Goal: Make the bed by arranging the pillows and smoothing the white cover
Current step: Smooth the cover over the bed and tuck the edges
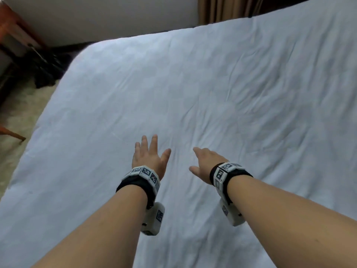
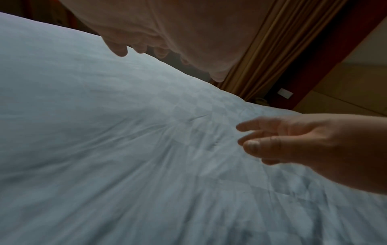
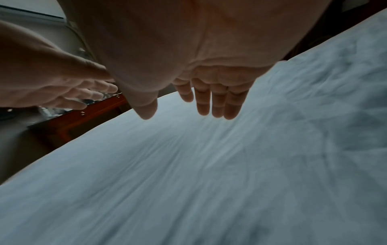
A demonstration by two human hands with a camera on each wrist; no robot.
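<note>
The white cover [image 1: 212, 89] spreads over the whole bed, lightly creased toward the right and centre. My left hand [image 1: 149, 157] reaches forward over its near middle with fingers straight and spread, holding nothing. My right hand [image 1: 202, 163] stretches out beside it, palm down, fingers extended. In the left wrist view my left hand [image 2: 146, 33] hovers just above the cover [image 2: 104, 149], and my right hand [image 2: 293, 140] shows at the right. The right wrist view has my right hand [image 3: 209, 92] above the cover [image 3: 209, 165] and my left hand [image 3: 62, 86] to the left. No pillows are in view.
A reddish wooden desk or table [image 1: 15, 29] stands past the bed's far left corner, with dark items [image 1: 46, 70] on the floor by it. Brown curtains [image 1: 229, 10] hang behind the far edge. Pale carpet [image 1: 17, 113] lies left of the bed.
</note>
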